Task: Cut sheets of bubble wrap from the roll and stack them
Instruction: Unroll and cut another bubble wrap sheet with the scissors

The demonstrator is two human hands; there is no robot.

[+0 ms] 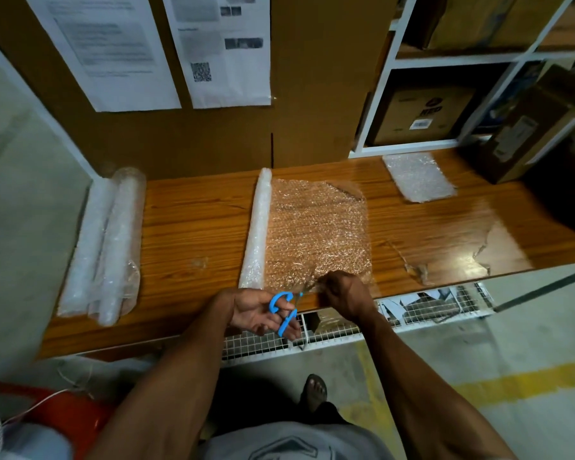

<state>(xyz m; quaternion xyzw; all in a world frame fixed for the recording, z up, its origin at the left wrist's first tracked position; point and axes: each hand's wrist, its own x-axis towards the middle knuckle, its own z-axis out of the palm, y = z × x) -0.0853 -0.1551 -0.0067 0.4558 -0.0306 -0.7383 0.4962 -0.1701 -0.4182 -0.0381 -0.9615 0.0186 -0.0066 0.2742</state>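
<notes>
Scissors with bright blue plastic loops [284,312] sit in my left hand [258,310], fingers curled through and round the handles, the thin metal blades pointing up and right toward the near edge of the unrolled clear bubble wrap sheet [316,227]. My right hand [342,293] lies just beside the blades, its fingertips pinching that near edge of the sheet at the table's lip. The white, tightly wound bubble wrap roll [258,224] has its long axis running away from me, from the near edge of the glossy wood-grain tabletop [196,220] toward the back, and the sheet spreads flat to its right. So the cut, I judge, must run parallel to the roll, straight away from my body, close along its right flank (the left hand being the nearer one to it). The film is thin, pebbled and limp, likely to bunch unless held taut. A small stack of cut bubble wrap sheets [419,177] rests well apart at the back right.
</notes>
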